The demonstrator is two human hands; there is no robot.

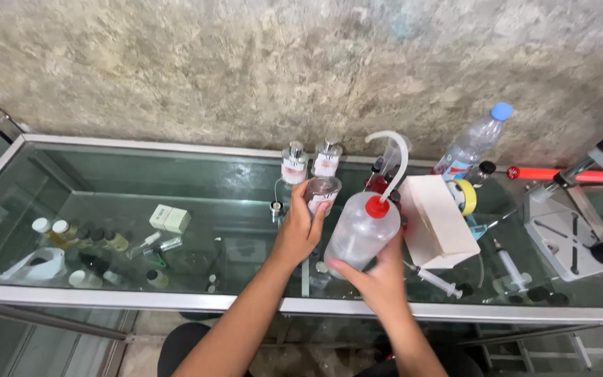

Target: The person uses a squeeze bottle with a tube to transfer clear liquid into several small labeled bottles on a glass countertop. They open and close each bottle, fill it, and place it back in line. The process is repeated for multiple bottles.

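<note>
So, far left under the glass table [141, 174] top there's a shelf with small vials [64, 232], a roll of white tape [40, 265] and a little pale box [169, 218]. Moving toward the middle, my left hand [300, 227] is wrapped around a small clear glass bottle [323, 193] with no cap on, holding it upright on the glass. Just behind it, against the rough wall, stand two more small bottles with silver sprayer tops [310, 161]. Right beside that, my right hand [377, 276] is gripping a plastic squeeze bottle [361, 232] from below, tilted toward the little bottle; it has a red cap and a bent white spout [393, 150] curving up and over. Further right there's a white box [440, 220], a yellow tape roll [467, 197] behind it, a syringe [434, 281] lying in front, and a water bottle with a blue cap [474, 142] leaning by the wall. Far right sits a grey metal stand [560, 234].
</note>
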